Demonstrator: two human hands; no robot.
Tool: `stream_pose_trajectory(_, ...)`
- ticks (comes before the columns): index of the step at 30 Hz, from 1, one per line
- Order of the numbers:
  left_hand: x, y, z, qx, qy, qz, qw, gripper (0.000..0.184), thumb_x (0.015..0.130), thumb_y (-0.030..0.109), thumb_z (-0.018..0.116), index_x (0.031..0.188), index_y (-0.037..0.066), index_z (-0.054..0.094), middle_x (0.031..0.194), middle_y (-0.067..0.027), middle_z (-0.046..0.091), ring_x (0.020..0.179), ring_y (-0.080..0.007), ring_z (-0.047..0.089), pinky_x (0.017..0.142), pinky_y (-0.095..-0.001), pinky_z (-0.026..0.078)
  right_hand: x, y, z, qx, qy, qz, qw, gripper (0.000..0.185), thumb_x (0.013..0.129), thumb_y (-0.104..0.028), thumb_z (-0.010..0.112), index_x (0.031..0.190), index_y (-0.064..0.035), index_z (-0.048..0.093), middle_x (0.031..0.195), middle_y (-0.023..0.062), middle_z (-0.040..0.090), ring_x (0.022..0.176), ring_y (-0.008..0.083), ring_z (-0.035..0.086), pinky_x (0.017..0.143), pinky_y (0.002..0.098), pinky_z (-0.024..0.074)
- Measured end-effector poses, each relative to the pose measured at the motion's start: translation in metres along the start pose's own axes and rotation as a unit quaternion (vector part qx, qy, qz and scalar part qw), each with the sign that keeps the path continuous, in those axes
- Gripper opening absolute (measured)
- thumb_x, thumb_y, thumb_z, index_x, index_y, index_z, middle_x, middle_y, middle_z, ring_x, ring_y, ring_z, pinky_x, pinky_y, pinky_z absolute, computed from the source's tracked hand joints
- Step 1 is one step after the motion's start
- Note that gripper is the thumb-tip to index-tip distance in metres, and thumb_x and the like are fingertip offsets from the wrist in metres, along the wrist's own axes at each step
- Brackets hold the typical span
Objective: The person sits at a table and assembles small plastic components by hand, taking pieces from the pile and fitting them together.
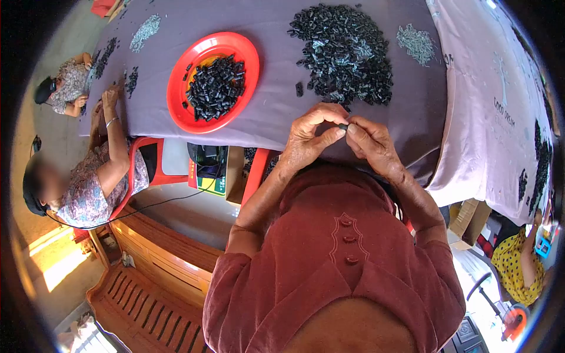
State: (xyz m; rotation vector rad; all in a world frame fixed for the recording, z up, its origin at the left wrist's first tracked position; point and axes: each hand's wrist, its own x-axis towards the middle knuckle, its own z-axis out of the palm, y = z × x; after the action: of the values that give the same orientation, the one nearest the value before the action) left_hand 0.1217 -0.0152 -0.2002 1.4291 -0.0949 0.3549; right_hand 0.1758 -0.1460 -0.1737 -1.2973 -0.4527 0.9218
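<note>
My left hand (312, 136) and my right hand (369, 140) meet in front of my chest, at the near edge of the cloth-covered table. Between the fingertips of my left hand is a small black piece (343, 126), and the fingers of my right hand pinch at its other side. Just beyond my hands lies a big pile of black pieces (347, 53) with some silvery bits on it. A red plate (176, 88) to the left holds many similar black pieces. Small silvery parts (416, 44) form a heap right of the pile.
Another silvery heap (145, 32) lies at the far left. Two people (97, 188) sit or stand along the left side, and a person in yellow (518, 262) is at the right. A wooden bench (153, 306) and red chair (130, 170) stand below left.
</note>
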Motion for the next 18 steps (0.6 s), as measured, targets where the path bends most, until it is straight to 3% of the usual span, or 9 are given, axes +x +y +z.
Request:
stream_pose_trajectory(3, -0.002, 0.007, 0.002, -0.097, 0.033, -0.031, 0.994, 0.011, 0.067, -0.001, 0.052, 0.077, 0.002, 0.048, 0.077, -0.0067, 0.050, 0.075, -0.0131, 0.047, 0.069, -0.0246, 0.038, 0.000, 0.003, -0.007, -0.091, 0.039, -0.007, 0.995, 0.017, 0.077, -0.017, 0.039, 0.082, -0.0019, 0.045, 0.054, -0.0033, 0.036, 0.041, 0.0022, 0.026, 0.035, 0.0156, 0.0207)
stream_pose_trajectory(7, -0.007, 0.027, 0.003, -0.255, 0.082, -0.072, 0.961, 0.008, 0.069, -0.001, 0.050, 0.075, 0.000, 0.045, 0.073, -0.0092, 0.051, 0.067, -0.0139, 0.050, 0.064, -0.0266, 0.042, -0.003, -0.001, -0.021, -0.095, 0.095, 0.031, 0.990, 0.015, 0.075, -0.012, 0.039, 0.084, -0.0022, 0.046, 0.059, -0.0010, 0.041, 0.042, 0.0020, 0.030, 0.035, 0.0151, 0.0232)
stream_pose_trajectory(9, -0.009, 0.033, 0.001, -0.270, 0.066, -0.062, 0.959, 0.009, 0.068, -0.001, 0.050, 0.077, 0.000, 0.046, 0.073, -0.0102, 0.051, 0.064, -0.0145, 0.050, 0.060, -0.0272, 0.043, -0.004, 0.001, -0.028, -0.087, 0.097, 0.034, 0.991, 0.016, 0.071, -0.004, 0.037, 0.083, -0.0026, 0.047, 0.064, 0.0008, 0.045, 0.051, 0.0044, 0.039, 0.043, 0.0162, 0.0318)
stream_pose_trajectory(13, -0.011, 0.055, 0.016, -0.394, 0.010, -0.105, 0.913, 0.009, 0.069, 0.001, 0.049, 0.077, 0.000, 0.044, 0.073, -0.0122, 0.049, 0.060, -0.0143, 0.048, 0.054, -0.0248, 0.040, -0.005, 0.026, -0.043, -0.175, 0.143, -0.042, 0.973, 0.015, 0.071, -0.002, 0.036, 0.082, -0.0003, 0.046, 0.065, 0.0042, 0.046, 0.055, 0.0088, 0.043, 0.048, 0.0199, 0.0361)
stream_pose_trajectory(15, -0.013, 0.074, 0.016, -0.388, -0.068, -0.094, 0.914, 0.008, 0.069, 0.000, 0.050, 0.073, 0.000, 0.043, 0.071, -0.0123, 0.048, 0.060, -0.0152, 0.047, 0.054, -0.0252, 0.039, -0.003, 0.031, -0.040, -0.258, 0.170, -0.082, 0.948, 0.015, 0.071, 0.000, 0.035, 0.082, 0.0002, 0.045, 0.065, 0.0061, 0.047, 0.058, 0.0123, 0.046, 0.052, 0.0224, 0.0380)
stream_pose_trajectory(17, -0.016, 0.096, 0.017, -0.389, -0.146, -0.068, 0.907, 0.011, 0.065, -0.004, 0.052, 0.072, -0.001, 0.043, 0.070, -0.0136, 0.046, 0.059, -0.0159, 0.046, 0.052, -0.0238, 0.038, -0.004, 0.037, -0.040, -0.253, 0.181, -0.079, 0.947, 0.015, 0.071, 0.000, 0.036, 0.082, -0.0001, 0.046, 0.064, 0.0065, 0.047, 0.057, 0.0125, 0.046, 0.052, 0.0225, 0.0380)
stream_pose_trajectory(18, -0.008, 0.098, 0.022, -0.407, -0.205, 0.052, 0.888, 0.010, 0.064, -0.006, 0.051, 0.071, -0.004, 0.044, 0.064, -0.0129, 0.046, 0.054, -0.0173, 0.046, 0.045, -0.0244, 0.036, -0.005, 0.039, -0.039, -0.245, 0.191, -0.073, 0.948, 0.015, 0.071, 0.000, 0.036, 0.082, -0.0004, 0.046, 0.064, 0.0070, 0.047, 0.057, 0.0127, 0.046, 0.052, 0.0226, 0.0380)
